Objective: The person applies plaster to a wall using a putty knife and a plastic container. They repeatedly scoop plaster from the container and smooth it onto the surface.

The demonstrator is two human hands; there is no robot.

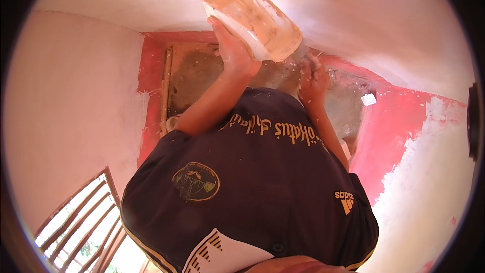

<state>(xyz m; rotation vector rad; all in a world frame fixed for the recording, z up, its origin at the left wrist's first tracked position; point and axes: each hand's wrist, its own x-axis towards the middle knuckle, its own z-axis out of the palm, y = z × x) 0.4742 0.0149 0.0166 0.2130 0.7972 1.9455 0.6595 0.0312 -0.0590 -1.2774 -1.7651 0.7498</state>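
My left hand [231, 46] grips the lower edge of a see-through plastic tub [252, 14] smeared with pale plaster, holding it tilted in front of me. My right hand [313, 78] is closed just below the tub's right corner. It seems to hold a small tool, but blur hides what it is. Pale splatter covers both hands. My dark shirt [242, 182] fills the lower middle of the view.
A red-painted band [399, 121] runs along the bottom of pale plastered walls [70, 101]. Grey floor [194, 73] lies below, with a wooden strip [165, 91] along its left side. A small white block [369, 99] sits at right. A barred window [81, 220] is lower left.
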